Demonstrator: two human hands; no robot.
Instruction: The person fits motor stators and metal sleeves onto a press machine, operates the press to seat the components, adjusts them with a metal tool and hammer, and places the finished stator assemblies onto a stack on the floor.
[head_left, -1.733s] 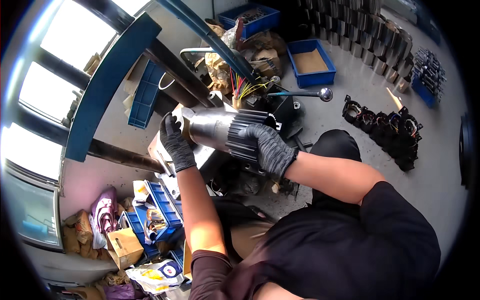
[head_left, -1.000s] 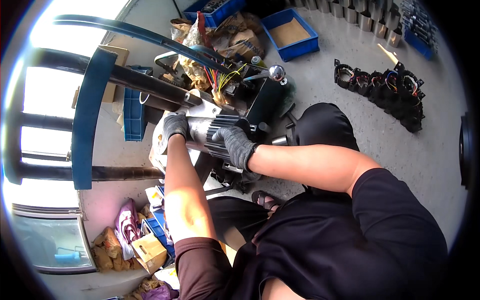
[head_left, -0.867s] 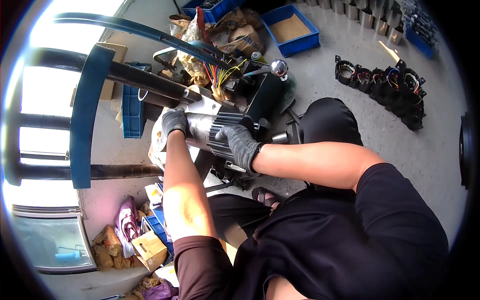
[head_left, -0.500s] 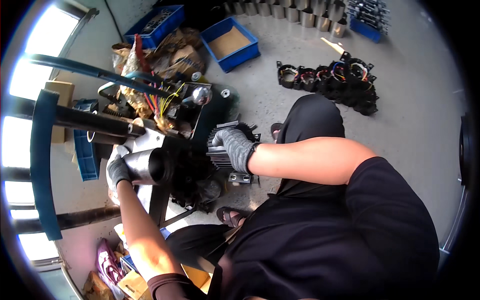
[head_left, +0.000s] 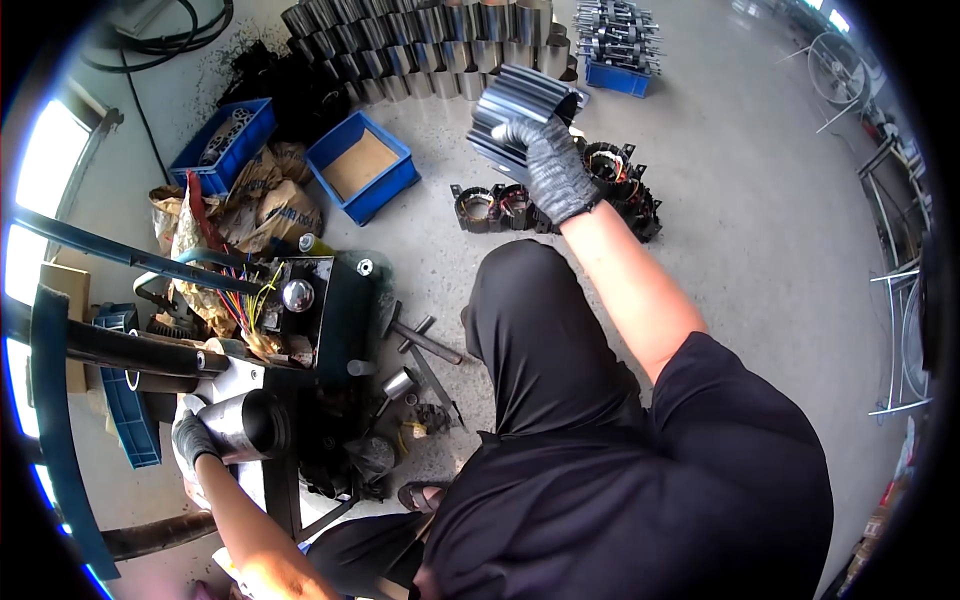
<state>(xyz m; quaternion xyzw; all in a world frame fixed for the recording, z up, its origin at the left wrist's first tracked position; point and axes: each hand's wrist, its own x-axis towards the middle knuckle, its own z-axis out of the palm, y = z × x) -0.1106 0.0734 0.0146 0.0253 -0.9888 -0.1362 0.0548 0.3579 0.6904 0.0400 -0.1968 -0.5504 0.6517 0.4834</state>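
My right hand (head_left: 548,165), in a grey glove, grips a dark ribbed metal motor housing (head_left: 517,108) and holds it out above the floor, over a row of black wound stators (head_left: 560,200). At the lower left my left hand (head_left: 192,438), gloved too, rests on a shiny metal cylinder (head_left: 245,424) that lies on the black press machine (head_left: 325,330). My dark trouser leg (head_left: 530,340) fills the middle of the view.
Rows of shiny metal tubes (head_left: 420,40) stand at the back. Two blue bins (head_left: 362,165) and brown paper bags (head_left: 270,205) lie on the concrete floor. Loose tools (head_left: 425,350) lie by the machine. A blue steel frame (head_left: 60,400) runs along the left.
My right hand pulled the ribbed housing off the cylinder and swung it up and to the right, away from the machine. My left hand stayed on the cylinder. The view tilted toward the floor.
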